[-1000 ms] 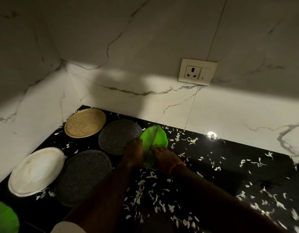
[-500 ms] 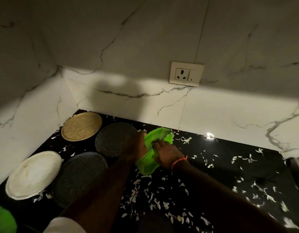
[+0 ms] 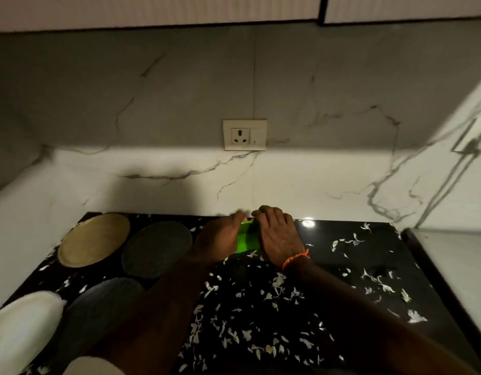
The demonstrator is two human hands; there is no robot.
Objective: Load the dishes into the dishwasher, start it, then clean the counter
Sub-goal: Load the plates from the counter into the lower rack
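At far left of the black desk (image 3: 355,299) sit a white plate (image 3: 23,328), a tan plate (image 3: 94,239) and two dark grey plates (image 3: 157,250) (image 3: 98,309), none touched. Mid-desk, left hand (image 3: 217,239) and right hand (image 3: 277,236) both grip the green leaf-shaped plate (image 3: 247,236), fingers of each curled round its edges, so only a narrow green strip shows between them. Change: a second ago the plate lay flat with hands on it; half a second ago it was tipped up; now it is lifted off the surface and squeezed or folded between both hands, close to the wall below the socket (image 3: 244,134). Right of the hands, white scraps (image 3: 261,307) litter the desk. Judgement: loading has barely begun, first dish just picked up; dishwasher not in view; wiping comes last.
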